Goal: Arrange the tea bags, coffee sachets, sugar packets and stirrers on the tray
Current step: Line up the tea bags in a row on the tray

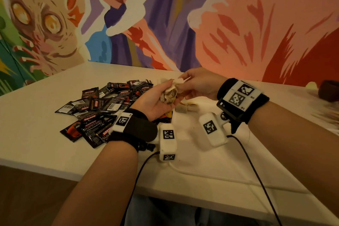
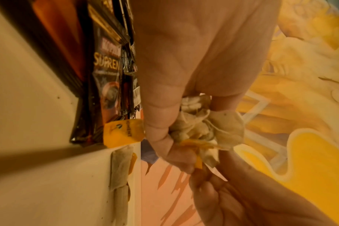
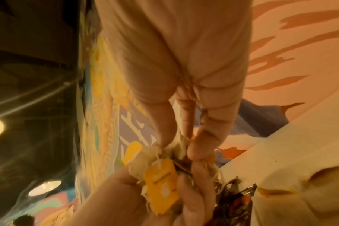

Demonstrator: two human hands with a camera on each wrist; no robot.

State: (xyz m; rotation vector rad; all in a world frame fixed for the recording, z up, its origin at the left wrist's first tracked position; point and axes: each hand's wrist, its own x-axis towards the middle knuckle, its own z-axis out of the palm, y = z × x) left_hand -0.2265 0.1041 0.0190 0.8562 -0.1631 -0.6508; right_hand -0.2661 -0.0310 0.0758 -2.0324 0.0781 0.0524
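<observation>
Head view. Step in hand, by judgement: separating tea bags. Left hand cupped around a crumpled clump of tea bags, held above the table; right hand pinching one bag off the clump. Coffee sachets heaped on the table left of the clump. No tray visible.

Left wrist view. Strings and yellow tags snarled in the clump; two loose tea bags flat on the table below it.

Right wrist view. Thumb and fingertips pressed on bag paper. Next move: gentle pull; tearing likely.
</observation>
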